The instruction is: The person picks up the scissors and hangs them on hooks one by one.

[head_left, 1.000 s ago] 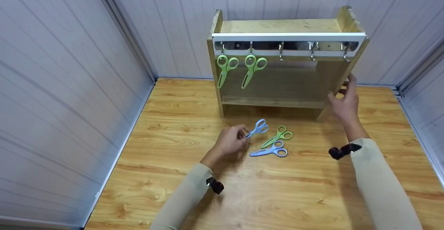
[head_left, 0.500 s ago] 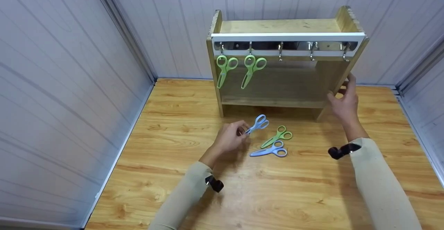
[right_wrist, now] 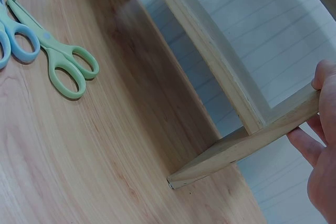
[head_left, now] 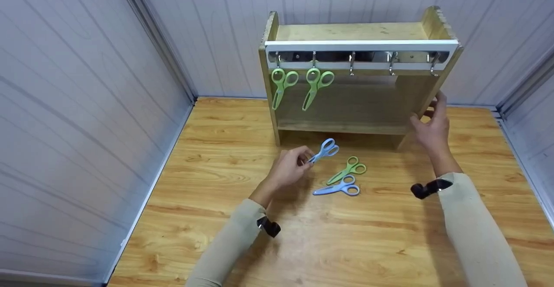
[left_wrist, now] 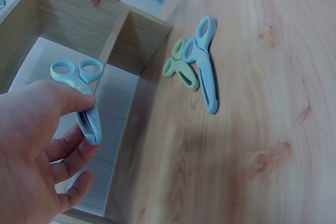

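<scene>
The held blue scissors (left_wrist: 80, 82) are pinched at the blade end between the thumb and fingers of the left hand (head_left: 288, 168); the handle rings point away from the palm, toward the wooden rack (head_left: 342, 128). In the head view, only a narrow gap shows between those rings and the rack's lower front edge. Just beside, on the wooden surface (head_left: 346, 235), lie green scissors (head_left: 342, 174) and a second blue pair (head_left: 339, 188), the two touching or overlapping. Wood extends from the left hand to the left wall (head_left: 86, 127), a wide margin.

The right hand (head_left: 434, 129) grips the rack's right side panel, thumb at the front edge and fingers behind. Along the top runs a hook rail (head_left: 361, 44); its two leftmost hooks carry a first hanging green pair (head_left: 280, 85) and a second hanging green pair (head_left: 314, 86).

Compared with one second earlier, the held scissors and left hand have shifted toward the rack; the right hand's grip and the other scissors show no evident change.
</scene>
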Available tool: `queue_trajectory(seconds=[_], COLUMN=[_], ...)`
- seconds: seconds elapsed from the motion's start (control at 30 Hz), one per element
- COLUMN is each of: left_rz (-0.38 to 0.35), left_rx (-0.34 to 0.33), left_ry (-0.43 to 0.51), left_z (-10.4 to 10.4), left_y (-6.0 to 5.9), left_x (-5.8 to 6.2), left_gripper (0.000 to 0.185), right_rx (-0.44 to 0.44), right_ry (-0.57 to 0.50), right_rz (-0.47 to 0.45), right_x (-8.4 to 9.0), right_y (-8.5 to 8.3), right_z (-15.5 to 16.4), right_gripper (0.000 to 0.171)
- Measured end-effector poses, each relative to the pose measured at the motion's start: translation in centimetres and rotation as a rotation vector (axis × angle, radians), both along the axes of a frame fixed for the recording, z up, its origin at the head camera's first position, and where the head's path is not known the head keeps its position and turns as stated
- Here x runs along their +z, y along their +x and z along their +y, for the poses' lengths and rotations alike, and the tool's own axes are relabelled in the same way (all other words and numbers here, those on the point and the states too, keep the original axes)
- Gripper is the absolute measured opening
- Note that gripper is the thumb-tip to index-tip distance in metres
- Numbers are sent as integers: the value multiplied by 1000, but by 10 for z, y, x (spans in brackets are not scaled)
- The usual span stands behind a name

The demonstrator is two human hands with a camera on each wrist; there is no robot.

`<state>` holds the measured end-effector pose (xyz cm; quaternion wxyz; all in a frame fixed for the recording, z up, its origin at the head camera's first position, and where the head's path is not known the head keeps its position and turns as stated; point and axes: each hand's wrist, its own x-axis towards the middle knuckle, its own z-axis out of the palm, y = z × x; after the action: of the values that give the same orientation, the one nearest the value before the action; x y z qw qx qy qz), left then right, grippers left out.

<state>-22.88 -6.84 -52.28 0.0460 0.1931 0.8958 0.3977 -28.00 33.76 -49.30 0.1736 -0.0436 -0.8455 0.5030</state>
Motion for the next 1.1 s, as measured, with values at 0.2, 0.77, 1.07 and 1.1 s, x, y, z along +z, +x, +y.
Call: queue_trajectory(seconds=[0.2, 0.77, 1.07, 1.1], left_rz=[13, 83, 126, 122], left_rx=[14, -14, -5, -2], left_ry=[18, 40, 45, 52], left_z=[0, 8, 11, 12], left_y=[0, -3, -8, -9], left_x=[5, 17, 30, 31], left_gripper=[12, 14, 14, 15], right_rx=[10, 17, 6, 3], right_ry=[-19, -10, -10, -10], right_rz=[23, -28, 1, 11], right_x=[-3, -4, -3, -3], right_y=[-1, 1, -2, -3], right_z=[-2, 3, 1, 1], right_gripper=[85, 87, 86, 86])
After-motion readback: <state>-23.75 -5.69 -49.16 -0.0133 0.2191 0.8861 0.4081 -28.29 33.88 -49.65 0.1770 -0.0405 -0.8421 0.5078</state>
